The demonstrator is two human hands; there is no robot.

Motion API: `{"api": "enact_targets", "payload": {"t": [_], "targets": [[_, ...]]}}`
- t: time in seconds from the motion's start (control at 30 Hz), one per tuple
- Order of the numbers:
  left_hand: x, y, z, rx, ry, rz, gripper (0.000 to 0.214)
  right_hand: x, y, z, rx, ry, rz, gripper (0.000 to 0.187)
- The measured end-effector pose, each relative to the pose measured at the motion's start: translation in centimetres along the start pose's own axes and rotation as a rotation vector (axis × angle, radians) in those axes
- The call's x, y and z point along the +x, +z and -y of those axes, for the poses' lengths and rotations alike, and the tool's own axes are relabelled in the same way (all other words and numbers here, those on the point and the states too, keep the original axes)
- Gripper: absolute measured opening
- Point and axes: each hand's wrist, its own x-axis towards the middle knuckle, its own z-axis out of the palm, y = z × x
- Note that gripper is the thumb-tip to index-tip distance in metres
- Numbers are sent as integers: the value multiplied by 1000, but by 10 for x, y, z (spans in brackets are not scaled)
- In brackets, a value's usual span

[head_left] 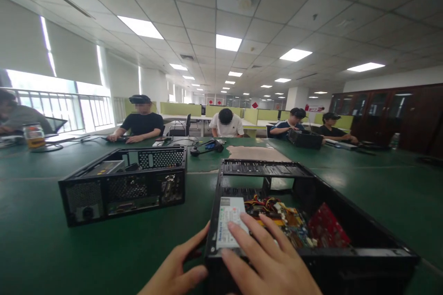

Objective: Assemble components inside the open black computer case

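Note:
An open black computer case (pixel 363 235) lies on the green table (pixel 41 239) right in front of me. Inside it are a grey power supply (pixel 226 221) with a label, a bundle of coloured wires, a motherboard (pixel 294 228) and a red card (pixel 327 230). My right hand (pixel 266 258) rests flat on the power supply at the case's near edge, fingers stretched out. My left hand (pixel 180 267) is against the case's left outer wall, fingers curled along it, thumb at the near corner.
A second open black case (pixel 124 184) stands to the left on the table. A headset and cables (pixel 207 146) and a worn patch lie further back. Several seated people work at the far side, one with another case (pixel 304 138). A drink jar (pixel 33 136) is far left.

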Motion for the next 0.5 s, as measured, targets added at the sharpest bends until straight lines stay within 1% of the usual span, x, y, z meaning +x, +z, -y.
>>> {"api": "enact_targets", "payload": {"t": [0.03, 0.07, 0.1, 0.13, 0.17, 0.23, 0.3, 0.33, 0.37, 0.4, 0.43, 0.47, 0.5], "targets": [[17, 13, -12, 63, 32, 37, 67, 0, 15, 9, -14, 44, -51, 28], [34, 27, -23, 150, 58, 83, 61, -1, 30, 15, -14, 93, -68, 28], [50, 41, -31, 238, 75, 130, 56, -5, 44, 18, -2, 143, -45, 29], [65, 54, -36, 308, 90, 172, 52, -11, 57, 16, 15, 184, 5, 30], [79, 65, -40, 351, 108, 207, 51, -20, 67, 9, 31, 209, 71, 32], [104, 80, -41, 352, 149, 249, 54, -43, 82, -13, 23, 223, 185, 33], [121, 83, -39, 365, 196, 303, 63, -68, 90, -41, -36, 176, 261, 29], [127, 80, -37, 396, 208, 324, 69, -79, 92, -55, -66, 138, 294, 29], [130, 72, -34, 450, 212, 331, 74, -88, 93, -67, -86, 104, 325, 31], [132, 60, -32, 528, 213, 311, 78, -95, 94, -79, -96, 81, 356, 33], [133, 43, -30, 626, 218, 261, 79, -101, 95, -88, -95, 75, 396, 36], [132, 23, -27, 735, 225, 177, 77, -105, 95, -97, -90, 86, 438, 39], [131, -1, -24, 843, 235, 65, 74, -108, 96, -105, -79, 107, 484, 41]]}}
